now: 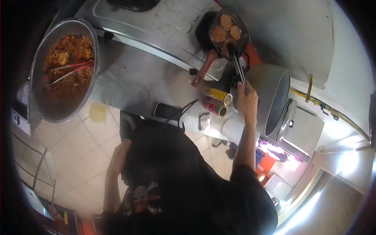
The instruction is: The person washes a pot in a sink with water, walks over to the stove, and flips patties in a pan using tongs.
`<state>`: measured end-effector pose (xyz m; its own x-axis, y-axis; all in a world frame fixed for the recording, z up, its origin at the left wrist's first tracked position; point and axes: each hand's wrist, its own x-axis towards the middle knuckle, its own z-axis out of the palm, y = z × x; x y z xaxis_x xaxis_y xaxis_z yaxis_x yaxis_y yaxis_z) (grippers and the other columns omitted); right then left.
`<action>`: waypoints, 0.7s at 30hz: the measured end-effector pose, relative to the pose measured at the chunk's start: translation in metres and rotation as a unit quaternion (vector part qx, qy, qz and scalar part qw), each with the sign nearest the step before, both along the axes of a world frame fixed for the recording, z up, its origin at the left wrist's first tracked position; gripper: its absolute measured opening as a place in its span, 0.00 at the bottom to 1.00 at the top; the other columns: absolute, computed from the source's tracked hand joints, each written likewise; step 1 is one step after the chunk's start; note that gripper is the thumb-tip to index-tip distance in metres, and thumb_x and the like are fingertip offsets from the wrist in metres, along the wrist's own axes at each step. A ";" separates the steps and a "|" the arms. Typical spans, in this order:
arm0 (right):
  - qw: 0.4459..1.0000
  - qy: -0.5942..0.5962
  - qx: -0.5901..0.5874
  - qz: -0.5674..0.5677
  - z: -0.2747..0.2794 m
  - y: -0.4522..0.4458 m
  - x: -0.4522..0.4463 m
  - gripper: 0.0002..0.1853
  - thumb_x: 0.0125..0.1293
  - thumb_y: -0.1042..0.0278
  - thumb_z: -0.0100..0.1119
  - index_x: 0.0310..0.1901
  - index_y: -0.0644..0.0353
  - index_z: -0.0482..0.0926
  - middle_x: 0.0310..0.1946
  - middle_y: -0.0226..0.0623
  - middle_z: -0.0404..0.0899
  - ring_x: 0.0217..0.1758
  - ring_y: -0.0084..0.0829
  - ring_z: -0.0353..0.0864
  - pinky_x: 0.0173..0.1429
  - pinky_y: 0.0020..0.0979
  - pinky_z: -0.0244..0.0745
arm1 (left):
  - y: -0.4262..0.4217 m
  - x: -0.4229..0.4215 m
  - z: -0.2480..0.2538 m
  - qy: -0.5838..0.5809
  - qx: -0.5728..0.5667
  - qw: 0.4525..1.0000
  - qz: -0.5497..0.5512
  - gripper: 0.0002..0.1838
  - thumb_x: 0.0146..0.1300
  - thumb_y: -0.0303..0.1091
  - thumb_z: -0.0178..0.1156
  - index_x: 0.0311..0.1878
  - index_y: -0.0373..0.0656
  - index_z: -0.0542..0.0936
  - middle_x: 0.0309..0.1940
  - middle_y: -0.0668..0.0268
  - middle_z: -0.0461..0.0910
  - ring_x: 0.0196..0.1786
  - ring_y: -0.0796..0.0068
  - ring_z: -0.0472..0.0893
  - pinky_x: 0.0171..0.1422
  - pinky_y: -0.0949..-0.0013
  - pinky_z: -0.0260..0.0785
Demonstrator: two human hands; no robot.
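Note:
My right hand (247, 100) is closed around the handle of black-tipped tongs (239, 72). The tongs reach into a dark pan (216, 46) on the stove, where their tips touch one of several browned round patties (225, 22). The pan's reddish-brown handle (205, 69) points toward the counter edge. My left hand (124, 149) hangs low beside the black shirt, at my waist; its fingers are mostly hidden against the cloth, and whether it holds anything does not show.
A big metal bowl (34, 76) of reddish food holds red-handled tongs (80, 66) at the left. Near the counter edge lie a phone (167, 111), a yellow can (220, 96), a red can (215, 109) and a small packet (205, 122). A large pot (261, 96) stands right.

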<state>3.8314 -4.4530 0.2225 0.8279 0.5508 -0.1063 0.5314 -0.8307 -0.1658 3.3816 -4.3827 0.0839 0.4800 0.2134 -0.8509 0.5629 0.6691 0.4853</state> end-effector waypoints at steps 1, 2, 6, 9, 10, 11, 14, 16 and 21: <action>0.999 -0.035 -0.009 0.022 0.001 0.003 -0.004 0.25 0.68 0.53 0.54 0.51 0.71 0.77 0.36 0.65 0.79 0.44 0.58 0.81 0.46 0.47 0.74 | -0.003 0.000 -0.001 0.004 -0.014 1.000 0.008 0.35 0.71 0.53 0.46 0.65 0.27 0.67 0.65 0.49 0.68 0.71 0.58 0.64 0.74 0.66 0.51; 1.000 -0.017 -0.007 0.008 -0.010 -0.010 0.009 0.24 0.68 0.53 0.54 0.51 0.70 0.78 0.37 0.66 0.79 0.45 0.60 0.80 0.47 0.48 0.74 | -0.003 0.000 0.000 0.008 -0.031 0.999 0.014 0.36 0.70 0.54 0.46 0.65 0.27 0.66 0.67 0.48 0.67 0.72 0.58 0.62 0.75 0.66 0.49; 1.000 -0.021 0.011 0.014 -0.016 0.004 0.012 0.24 0.68 0.53 0.54 0.52 0.69 0.78 0.38 0.65 0.79 0.46 0.60 0.79 0.49 0.47 0.75 | -0.002 0.002 0.009 0.005 0.010 1.000 0.015 0.38 0.70 0.56 0.46 0.64 0.26 0.66 0.67 0.48 0.66 0.73 0.57 0.61 0.75 0.65 0.49; 0.998 -0.058 -0.002 0.018 -0.025 0.008 0.017 0.25 0.68 0.53 0.54 0.53 0.70 0.77 0.39 0.64 0.80 0.47 0.60 0.79 0.49 0.48 0.75 | 0.000 0.004 0.007 -0.011 0.002 1.000 0.003 0.38 0.70 0.57 0.46 0.64 0.26 0.67 0.66 0.48 0.68 0.71 0.57 0.63 0.74 0.64 0.51; 0.999 -0.043 0.004 0.007 -0.026 0.002 0.023 0.25 0.68 0.53 0.53 0.53 0.71 0.77 0.39 0.64 0.80 0.47 0.60 0.79 0.50 0.48 0.75 | 0.002 0.008 0.015 -0.007 0.002 1.000 0.007 0.37 0.70 0.57 0.46 0.64 0.27 0.67 0.64 0.49 0.69 0.70 0.57 0.65 0.73 0.64 0.52; 1.000 -0.027 0.008 -0.005 -0.027 -0.001 0.027 0.25 0.68 0.53 0.53 0.54 0.71 0.76 0.40 0.64 0.79 0.48 0.60 0.79 0.50 0.47 0.75 | 0.003 0.010 0.019 -0.003 0.001 1.000 0.011 0.37 0.70 0.57 0.46 0.64 0.27 0.68 0.63 0.49 0.70 0.68 0.57 0.67 0.72 0.64 0.54; 0.999 -0.032 0.037 0.009 -0.032 0.006 0.031 0.26 0.68 0.53 0.53 0.54 0.71 0.76 0.41 0.64 0.79 0.48 0.60 0.79 0.51 0.46 0.74 | 0.000 0.008 0.019 0.013 0.020 1.000 0.009 0.35 0.70 0.56 0.46 0.62 0.28 0.69 0.60 0.50 0.74 0.64 0.58 0.70 0.69 0.65 0.57; 1.000 -0.010 0.023 0.006 -0.030 0.004 0.031 0.26 0.68 0.53 0.53 0.54 0.72 0.76 0.42 0.64 0.79 0.49 0.59 0.79 0.52 0.45 0.74 | 0.001 0.008 0.022 0.011 0.042 0.999 -0.004 0.35 0.70 0.56 0.46 0.62 0.29 0.70 0.58 0.49 0.75 0.63 0.58 0.71 0.68 0.65 0.58; 0.999 -0.023 0.035 0.004 -0.014 0.001 0.014 0.28 0.68 0.51 0.54 0.55 0.72 0.75 0.44 0.65 0.79 0.51 0.56 0.80 0.53 0.42 0.73 | -0.003 -0.003 0.016 0.027 0.061 0.998 -0.019 0.32 0.70 0.56 0.45 0.57 0.32 0.74 0.51 0.46 0.78 0.57 0.54 0.76 0.62 0.62 0.63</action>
